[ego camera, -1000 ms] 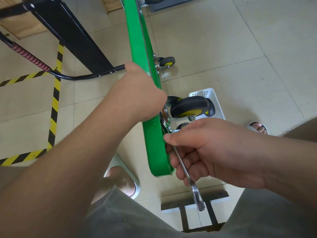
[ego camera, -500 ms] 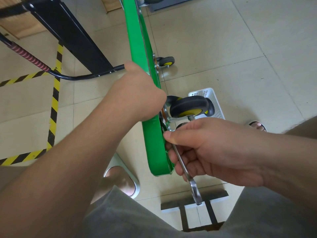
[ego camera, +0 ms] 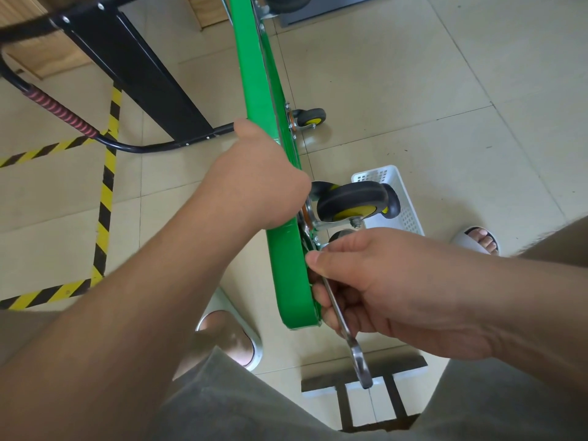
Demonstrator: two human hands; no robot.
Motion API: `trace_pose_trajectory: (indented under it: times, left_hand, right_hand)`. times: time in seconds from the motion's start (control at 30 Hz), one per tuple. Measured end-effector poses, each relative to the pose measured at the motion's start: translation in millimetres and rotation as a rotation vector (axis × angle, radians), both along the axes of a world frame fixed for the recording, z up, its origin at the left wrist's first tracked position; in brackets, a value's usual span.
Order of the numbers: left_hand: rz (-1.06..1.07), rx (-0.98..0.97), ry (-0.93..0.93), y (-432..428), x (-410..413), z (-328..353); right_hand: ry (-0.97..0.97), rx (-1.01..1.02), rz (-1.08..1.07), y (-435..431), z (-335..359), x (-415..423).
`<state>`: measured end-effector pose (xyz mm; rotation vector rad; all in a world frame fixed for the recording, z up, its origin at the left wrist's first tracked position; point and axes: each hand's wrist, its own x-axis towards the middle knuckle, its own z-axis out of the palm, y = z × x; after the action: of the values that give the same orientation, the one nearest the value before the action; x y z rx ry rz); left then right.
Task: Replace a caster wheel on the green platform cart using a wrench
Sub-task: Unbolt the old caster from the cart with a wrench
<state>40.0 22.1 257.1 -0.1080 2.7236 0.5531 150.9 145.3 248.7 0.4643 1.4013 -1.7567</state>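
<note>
We see the green platform cart (ego camera: 254, 74) standing on its side edge, and the left hand (ego camera: 257, 179) grips its upper edge, fingers folded over to the underside just beside the black-and-yellow caster wheel (ego camera: 350, 200) bolted near the deck's near corner. The right hand (ego camera: 391, 288) has fingers and thumb curled round the shank of a steel wrench (ego camera: 359, 358), whose working end is hidden at the caster's mounting plate while its other end juts out below the hand, past the deck's corner. A white plastic basket (ego camera: 401, 198) sits on the floor tiles (ego camera: 413, 90) behind the wheel.
</note>
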Motion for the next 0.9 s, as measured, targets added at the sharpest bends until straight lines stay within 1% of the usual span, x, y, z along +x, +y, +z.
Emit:
trace_pose_trajectory:
  times: [0.13, 0.37, 0.57, 0.9]
  left_hand:
    - [0.000, -0.001, -0.009, -0.2, 0.3, 0.9]
    - [0.002, 0.025, -0.013, -1.9, -0.1, -0.1]
    - [0.000, 0.014, 0.001, -2.1, -0.1, -0.5]
    - [-0.002, 0.033, -0.010, -2.5, 1.3, 1.3]
  right_hand:
    - [0.047, 0.049, 0.020, -0.7, -5.6, 3.1]
    - [0.173, 0.202, 0.102, -2.1, -18.1, 7.7]
    - [0.232, 0.297, 0.153, -3.9, -21.7, 12.0]
    - [0.312, 0.380, 0.213, -3.1, -22.7, 14.4]
